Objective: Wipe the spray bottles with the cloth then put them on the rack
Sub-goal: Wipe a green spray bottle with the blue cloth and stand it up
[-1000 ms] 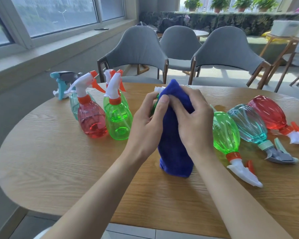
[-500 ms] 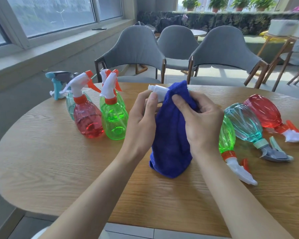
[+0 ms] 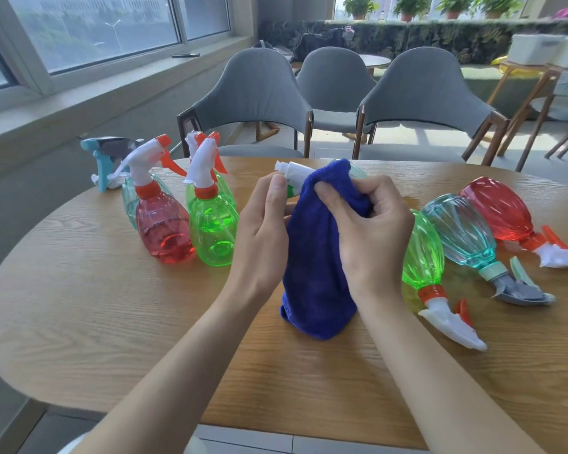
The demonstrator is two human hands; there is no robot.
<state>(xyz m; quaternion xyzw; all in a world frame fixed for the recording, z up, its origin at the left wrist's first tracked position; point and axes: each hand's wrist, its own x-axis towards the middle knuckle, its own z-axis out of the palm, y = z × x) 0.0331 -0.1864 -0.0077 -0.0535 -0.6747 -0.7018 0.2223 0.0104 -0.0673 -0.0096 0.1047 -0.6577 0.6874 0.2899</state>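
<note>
Fingers (image 3: 330,196) of my right hand (image 3: 371,237) pinch soft blue cloth (image 3: 315,273); left hand (image 3: 263,231) grips presumably light, slick green plastic spray bottle (image 3: 295,172) by neck.

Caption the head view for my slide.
Left hand holds a spray bottle while right hand wipes it with a blue cloth at a table.

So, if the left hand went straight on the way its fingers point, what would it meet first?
The white spray head poking out of the cloth; the left hand's thumb seems to touch it. Past that is only the table's far edge, though depth is unclear.
</note>
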